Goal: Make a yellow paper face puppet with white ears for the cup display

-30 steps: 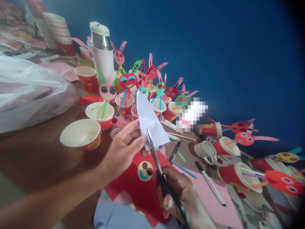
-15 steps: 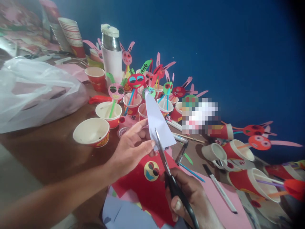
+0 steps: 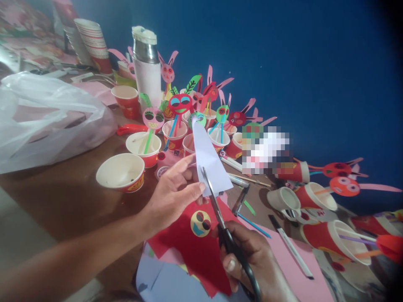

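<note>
My left hand [image 3: 176,193] pinches the lower left edge of a folded pale lavender paper [image 3: 210,157], which stands upright and narrows toward its top. Black-handled scissors [image 3: 217,207] are in my right hand [image 3: 248,251], with the fingers through and around the handles. The blades point up and lie over the lower left part of the paper, near my left thumb. Under the hands, a small yellow disc with a face [image 3: 200,223] rests on red paper [image 3: 201,256].
Paper cups [image 3: 120,172] with face figures on straws stand along the blue wall. A white plastic bag [image 3: 53,121] lies at the left, and a flask [image 3: 146,67] stands behind. At the right are a marker [image 3: 292,249], pink paper [image 3: 296,264] and tipped cups.
The scissor tips have shifted slightly up and left against the paper. Both hands keep nearly the same place and hold.
</note>
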Demonstrator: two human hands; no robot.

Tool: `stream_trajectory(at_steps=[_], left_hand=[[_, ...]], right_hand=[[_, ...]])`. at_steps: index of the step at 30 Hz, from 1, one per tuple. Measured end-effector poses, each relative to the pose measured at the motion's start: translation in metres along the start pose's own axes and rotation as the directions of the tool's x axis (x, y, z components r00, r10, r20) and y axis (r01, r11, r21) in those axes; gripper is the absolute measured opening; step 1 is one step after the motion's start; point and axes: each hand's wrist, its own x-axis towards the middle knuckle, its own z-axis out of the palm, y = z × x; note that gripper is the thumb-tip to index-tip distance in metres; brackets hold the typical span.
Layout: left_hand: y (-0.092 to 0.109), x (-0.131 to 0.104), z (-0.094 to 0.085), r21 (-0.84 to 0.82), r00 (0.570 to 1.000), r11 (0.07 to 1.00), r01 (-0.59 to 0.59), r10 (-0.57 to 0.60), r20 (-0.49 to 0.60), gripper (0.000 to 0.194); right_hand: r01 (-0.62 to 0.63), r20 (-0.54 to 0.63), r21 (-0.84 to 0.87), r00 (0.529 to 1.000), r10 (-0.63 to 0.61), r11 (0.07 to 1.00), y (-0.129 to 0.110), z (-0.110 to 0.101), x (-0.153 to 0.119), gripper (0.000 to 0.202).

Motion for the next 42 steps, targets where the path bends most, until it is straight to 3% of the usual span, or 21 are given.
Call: stream_trajectory(at_steps=[10,19,28,35,42], left_hand=[[-0.001,0.001,-0.001,-0.06,1.0,0.998,-0.01,0.012,0.022,0.038],[-0.001,0.001,-0.001,-0.074,1.0,0.997,-0.021,0.022,0.009,0.039],[0.0,0.002,-0.001,-0.014,0.994,0.999,-0.046,0.045,-0.099,0.03],[0.005,0.003,-0.001,-0.05,0.997,0.998,-0.038,0.035,-0.063,0.029],[0.003,0.001,-0.001,-0.004,0.999,1.0,-0.005,0.005,-0.033,0.036]], right_hand=[[0.007,0.037,-0.016,0.999,-0.006,1.0,0.0,0.0,0.001,0.047],[-0.03,-0.01,0.003,1.0,0.03,1.0,-0.003,0.003,-0.001,0.05],[-0.049,-0.048,0.022,0.998,0.05,0.999,0.003,0.004,0.001,0.044],[-0.05,0.059,0.01,0.997,0.049,0.999,0.013,-0.006,0.008,0.052],[-0.027,0.064,-0.027,0.998,0.029,0.999,0.006,-0.007,0.007,0.048]])
